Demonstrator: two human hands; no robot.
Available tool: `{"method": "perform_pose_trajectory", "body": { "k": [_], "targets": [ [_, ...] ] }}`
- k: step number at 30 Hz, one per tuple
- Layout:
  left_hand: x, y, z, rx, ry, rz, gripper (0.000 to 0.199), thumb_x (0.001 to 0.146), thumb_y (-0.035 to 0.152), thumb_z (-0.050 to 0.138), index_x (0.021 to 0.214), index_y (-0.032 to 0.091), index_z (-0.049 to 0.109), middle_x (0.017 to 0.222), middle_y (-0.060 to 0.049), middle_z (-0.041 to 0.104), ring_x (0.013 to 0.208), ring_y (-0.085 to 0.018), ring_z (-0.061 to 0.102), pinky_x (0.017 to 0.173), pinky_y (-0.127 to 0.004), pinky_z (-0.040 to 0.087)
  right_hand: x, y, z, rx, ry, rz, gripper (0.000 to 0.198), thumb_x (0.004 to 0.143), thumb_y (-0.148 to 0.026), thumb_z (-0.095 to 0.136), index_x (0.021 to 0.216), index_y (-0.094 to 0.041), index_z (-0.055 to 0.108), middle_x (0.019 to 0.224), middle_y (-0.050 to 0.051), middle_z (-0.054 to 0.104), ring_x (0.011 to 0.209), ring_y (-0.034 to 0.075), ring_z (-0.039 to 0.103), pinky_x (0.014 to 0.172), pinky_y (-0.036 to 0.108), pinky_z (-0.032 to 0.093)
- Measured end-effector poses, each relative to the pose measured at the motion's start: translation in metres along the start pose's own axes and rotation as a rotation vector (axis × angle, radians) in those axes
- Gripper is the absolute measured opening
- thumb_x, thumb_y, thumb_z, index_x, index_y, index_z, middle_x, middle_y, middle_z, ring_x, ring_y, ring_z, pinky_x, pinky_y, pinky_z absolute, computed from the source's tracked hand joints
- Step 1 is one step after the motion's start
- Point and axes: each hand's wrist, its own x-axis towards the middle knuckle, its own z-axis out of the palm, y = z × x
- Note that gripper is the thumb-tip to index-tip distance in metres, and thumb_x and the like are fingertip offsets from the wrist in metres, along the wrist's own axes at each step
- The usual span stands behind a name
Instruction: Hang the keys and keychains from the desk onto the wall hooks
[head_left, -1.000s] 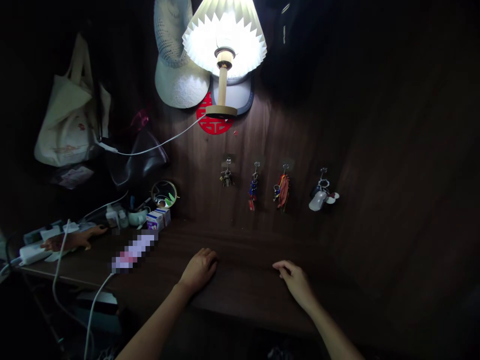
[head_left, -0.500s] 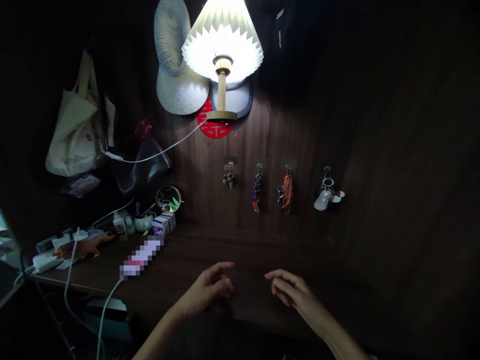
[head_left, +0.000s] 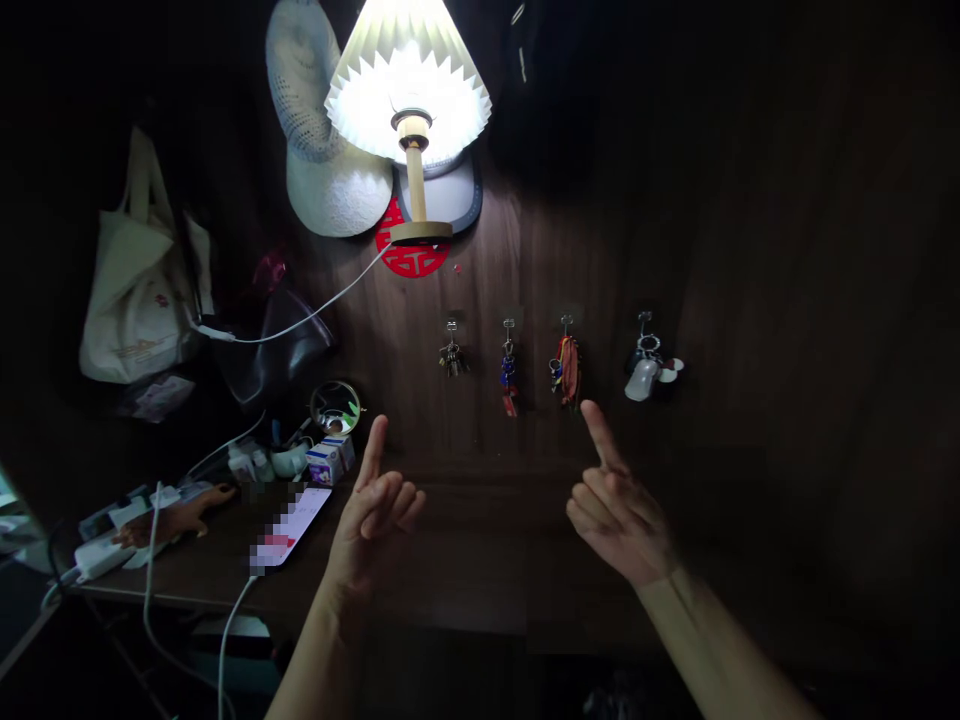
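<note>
My left hand (head_left: pixel 375 515) is raised over the desk (head_left: pixel 480 560), index finger pointing up and the other fingers curled closed. Nothing shows in it. It is nearest to the small box (head_left: pixel 331 461) and the round mirror (head_left: pixel 335 408). My right hand (head_left: pixel 619 515) mirrors it: index finger stretched up and to the left, the rest folded in, holding nothing I can see. Its fingertip appears just below the keys with an orange-red strap (head_left: pixel 570 368) on the wall; whether it touches them I cannot tell.
More hanging keys (head_left: pixel 453 358), a blue-and-red key bunch (head_left: pixel 509 380) and a key ring with a pale fob (head_left: pixel 642 380) are on wall hooks. A lit lamp (head_left: pixel 416 185), hats (head_left: pixel 337 195) and a tote bag (head_left: pixel 135 310) hang above. A phone (head_left: pixel 296 530) with a cable lies left.
Both hands have risen and moved apart. Their index fingers now point upward, where before they pointed towards each other. The view has shifted slightly.
</note>
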Motion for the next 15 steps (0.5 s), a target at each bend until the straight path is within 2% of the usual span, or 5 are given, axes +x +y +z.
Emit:
{"method": "perform_pose_trajectory", "body": {
  "k": [4, 10, 12, 14, 15],
  "targets": [
    [0.002, -0.007, -0.007, -0.031, 0.022, -0.016, 0.066, 0.077, 0.019, 0.06, 0.136, 0.031, 0.033, 0.045, 0.012, 0.009, 0.04, -0.006, 0.013, 0.05, -0.017, 0.028, 0.0, 0.007, -0.005, 0.004, -0.024, 0.028, 0.068, 0.075, -0.039, 0.064, 0.135, -0.037, 0.032, 0.043, -0.012, 0.009, 0.041, 0.008, 0.005, 0.037, 0.021, 0.016],
    [0.007, -0.011, -0.007, 0.063, 0.026, -0.021, 0.064, 0.078, 0.024, 0.06, 0.136, 0.03, 0.034, 0.045, 0.012, 0.012, 0.041, -0.006, 0.017, 0.053, -0.018, 0.031, 0.002, 0.004, -0.007, 0.002, -0.045, 0.017, 0.067, 0.073, -0.039, 0.065, 0.133, -0.034, 0.037, 0.041, -0.012, 0.011, 0.04, 0.007, 0.007, 0.037, 0.02, 0.017],
    [0.013, -0.018, -0.011, 0.179, 0.03, -0.013, 0.059, 0.081, 0.033, 0.056, 0.136, 0.028, 0.035, 0.044, 0.011, 0.021, 0.042, -0.006, 0.023, 0.053, -0.018, 0.033, 0.007, 0.008, -0.01, -0.095, -0.063, 0.06, 0.057, 0.076, -0.041, 0.062, 0.129, -0.03, 0.044, 0.041, -0.012, 0.019, 0.039, 0.007, 0.014, 0.039, 0.02, 0.02],
    [0.018, -0.032, -0.023, 0.416, 0.022, -0.024, 0.053, 0.084, 0.042, 0.05, 0.133, 0.026, 0.04, 0.051, 0.008, 0.04, 0.048, -0.007, 0.037, 0.057, -0.021, 0.038, 0.013, 0.018, -0.018, -0.337, -0.098, 0.138, 0.041, 0.079, -0.043, 0.058, 0.115, -0.024, 0.058, 0.045, -0.008, 0.037, 0.042, 0.007, 0.029, 0.042, 0.021, 0.027],
    [0.02, -0.041, -0.032, 0.593, 0.01, -0.038, 0.049, 0.084, 0.043, 0.049, 0.13, 0.025, 0.044, 0.061, 0.004, 0.052, 0.057, -0.009, 0.046, 0.063, -0.023, 0.041, 0.016, 0.025, -0.024, -0.505, -0.121, 0.176, 0.034, 0.079, -0.043, 0.056, 0.104, -0.021, 0.064, 0.053, -0.004, 0.048, 0.048, 0.008, 0.039, 0.046, 0.022, 0.032]
  ]
}}
